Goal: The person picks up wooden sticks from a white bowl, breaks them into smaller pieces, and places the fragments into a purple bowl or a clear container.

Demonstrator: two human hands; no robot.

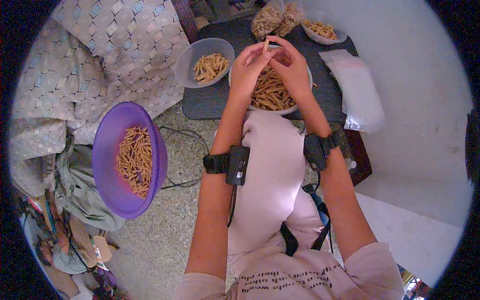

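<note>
Above a white bowl of brown stick-shaped snacks, my hands meet at the fingertips. A pale stick-shaped snack stands upright between them. My left hand pinches it from the left, and my right hand closes on it from the right with curled fingers. To the left of the bowl is a translucent bowl with lighter snack sticks in it. The hands hide the far part of the white bowl.
Filled plastic bags and another small bowl stand at the back of the dark table. A white plastic packet lies along its right edge. A purple tub of snack sticks is at left, near cables.
</note>
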